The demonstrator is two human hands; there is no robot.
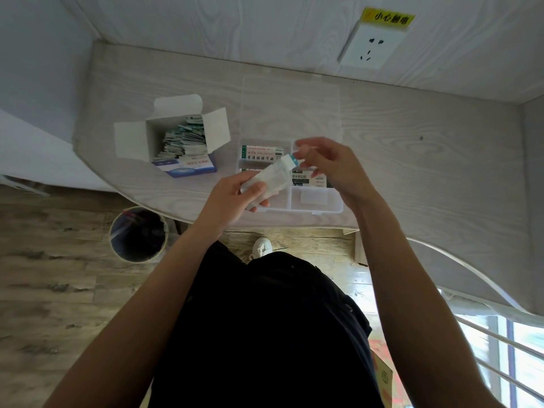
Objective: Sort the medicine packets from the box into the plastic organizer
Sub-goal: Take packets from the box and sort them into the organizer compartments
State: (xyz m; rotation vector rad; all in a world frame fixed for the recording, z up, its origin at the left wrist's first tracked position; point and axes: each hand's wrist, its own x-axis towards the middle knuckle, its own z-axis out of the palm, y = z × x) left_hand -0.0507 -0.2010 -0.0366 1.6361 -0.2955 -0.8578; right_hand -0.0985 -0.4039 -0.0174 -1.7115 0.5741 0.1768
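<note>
One clear plastic organizer (319, 208) sits on the pale tabletop (412, 142) and is my landmark here; one open cardboard box (164, 136) stands well to its left, holding a loose heap of medicine packets (184, 139) too jumbled to count. Above the organizer's near-left corner my left hand (235, 195) grips one stack of white packets (270, 178), fingers curled round its lower end. My right hand (326, 163), over the organizer's right half, pinches the stack's top end at the blue tab (292, 159). I judge I am mid-sort, peeling one packet off the stack; next I must free it cleanly and drop it into a matching compartment. Inside the organizer I count two printed packets and one pale flat one at the near right; others may be hidden under my hands.
</note>
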